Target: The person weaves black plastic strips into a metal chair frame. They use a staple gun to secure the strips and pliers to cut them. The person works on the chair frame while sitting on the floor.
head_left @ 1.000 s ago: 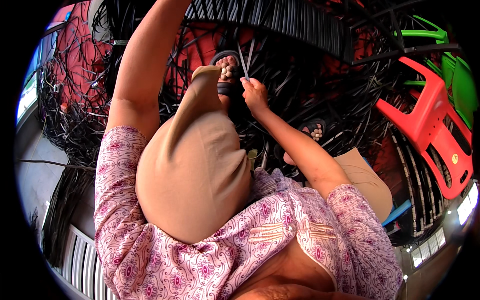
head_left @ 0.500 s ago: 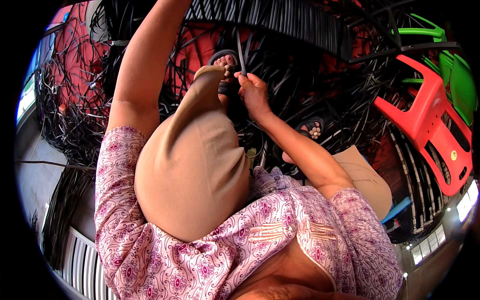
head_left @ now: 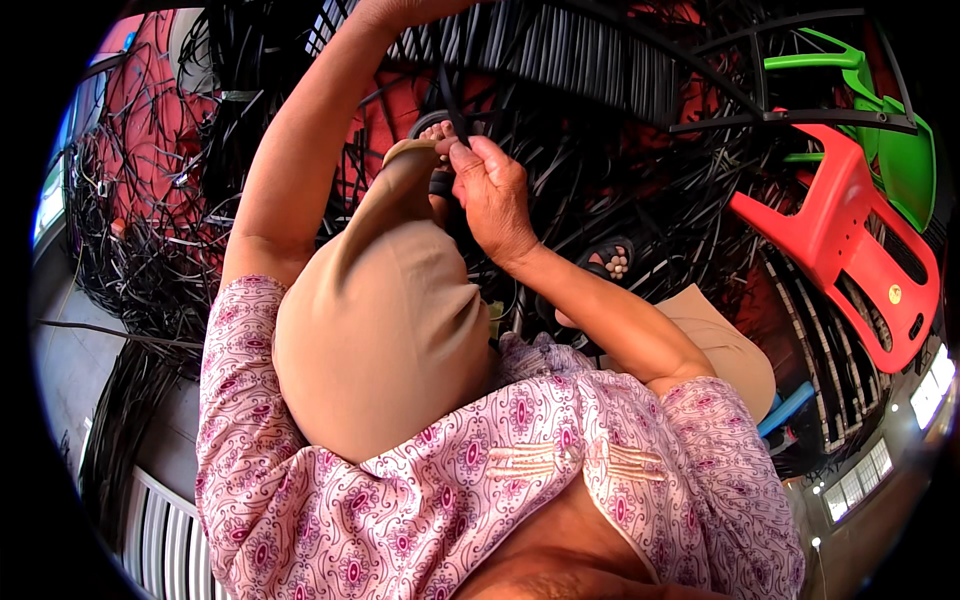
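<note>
My right hand (head_left: 492, 195) is closed in a pinch on a flat black strip (head_left: 446, 92), just beyond my raised knee. From the fingers the strip runs up toward a frame wound with closely set black strips (head_left: 600, 65) at the far side. My left arm reaches far forward along that frame. Only part of my left hand (head_left: 410, 8) shows at the top edge; its fingers are cut off from view. A sandalled foot (head_left: 436, 130) is beside my right hand, partly covered by the tan cloth (head_left: 385, 330) over my knee.
Loose black strips (head_left: 150, 250) lie tangled over the red floor covering (head_left: 385, 110). A red plastic chair (head_left: 850, 230) lies tipped at the right, with a green chair (head_left: 905, 170) behind it. Dark frame bars (head_left: 840, 120) cross there. A white slatted piece (head_left: 170, 530) is at lower left.
My right hand has come slightly nearer and left with the strip, turning its back up. My left arm has swung right, bringing part of that hand into view at the top.
</note>
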`<state>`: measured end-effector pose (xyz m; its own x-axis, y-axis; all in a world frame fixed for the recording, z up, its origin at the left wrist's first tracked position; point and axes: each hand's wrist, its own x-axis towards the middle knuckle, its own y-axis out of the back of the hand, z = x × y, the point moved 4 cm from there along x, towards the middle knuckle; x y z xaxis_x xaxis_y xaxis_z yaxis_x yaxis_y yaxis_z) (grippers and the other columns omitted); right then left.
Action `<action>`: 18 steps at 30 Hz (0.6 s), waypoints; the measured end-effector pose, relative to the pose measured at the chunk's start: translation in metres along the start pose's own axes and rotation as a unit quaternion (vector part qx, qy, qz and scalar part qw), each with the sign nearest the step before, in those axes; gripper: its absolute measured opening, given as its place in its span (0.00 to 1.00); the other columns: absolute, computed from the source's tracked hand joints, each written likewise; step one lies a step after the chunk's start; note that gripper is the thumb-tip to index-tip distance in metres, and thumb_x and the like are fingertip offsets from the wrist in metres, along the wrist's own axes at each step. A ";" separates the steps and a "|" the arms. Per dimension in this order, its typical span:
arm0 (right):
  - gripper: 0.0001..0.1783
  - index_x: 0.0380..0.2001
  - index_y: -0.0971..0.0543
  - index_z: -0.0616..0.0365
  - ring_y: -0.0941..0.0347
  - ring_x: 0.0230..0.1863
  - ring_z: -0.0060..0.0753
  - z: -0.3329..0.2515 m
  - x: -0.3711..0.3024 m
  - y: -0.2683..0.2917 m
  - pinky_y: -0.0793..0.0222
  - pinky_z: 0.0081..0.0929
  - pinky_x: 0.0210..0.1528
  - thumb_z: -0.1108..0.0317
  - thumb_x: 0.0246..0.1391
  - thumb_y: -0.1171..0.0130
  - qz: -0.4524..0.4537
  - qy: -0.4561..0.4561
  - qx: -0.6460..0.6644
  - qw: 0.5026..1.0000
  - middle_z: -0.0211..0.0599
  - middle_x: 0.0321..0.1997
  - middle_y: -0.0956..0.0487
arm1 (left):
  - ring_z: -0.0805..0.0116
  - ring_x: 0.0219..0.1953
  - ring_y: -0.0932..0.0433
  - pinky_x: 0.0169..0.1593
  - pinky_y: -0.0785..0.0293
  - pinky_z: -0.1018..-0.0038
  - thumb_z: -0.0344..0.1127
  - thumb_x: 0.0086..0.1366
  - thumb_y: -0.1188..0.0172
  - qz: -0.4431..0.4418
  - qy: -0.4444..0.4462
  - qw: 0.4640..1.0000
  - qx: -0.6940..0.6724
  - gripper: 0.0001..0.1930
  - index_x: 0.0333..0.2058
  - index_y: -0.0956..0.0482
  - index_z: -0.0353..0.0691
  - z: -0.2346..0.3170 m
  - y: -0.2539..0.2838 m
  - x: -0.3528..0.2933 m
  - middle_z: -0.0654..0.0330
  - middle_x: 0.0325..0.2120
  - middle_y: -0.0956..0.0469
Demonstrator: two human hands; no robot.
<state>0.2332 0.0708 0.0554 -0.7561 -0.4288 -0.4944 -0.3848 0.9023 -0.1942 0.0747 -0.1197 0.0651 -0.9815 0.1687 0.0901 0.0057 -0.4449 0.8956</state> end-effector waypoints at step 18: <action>0.17 0.38 0.18 0.60 0.46 0.18 0.10 0.002 0.005 -0.016 0.49 0.16 0.23 0.59 0.69 0.49 -0.030 -0.010 0.041 0.999 0.17 0.16 0.38 | 0.49 0.27 0.18 0.32 0.25 0.56 0.63 0.62 0.40 0.064 -0.040 0.997 0.010 0.24 0.34 0.14 0.46 -0.008 0.007 0.012 0.53 0.21 0.19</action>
<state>0.2367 0.0540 0.0546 -0.7218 -0.4828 -0.4959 -0.3843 0.8755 -0.2929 0.0615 -0.1274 0.0691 -0.9541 0.1823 0.2374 0.1339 -0.4493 0.8833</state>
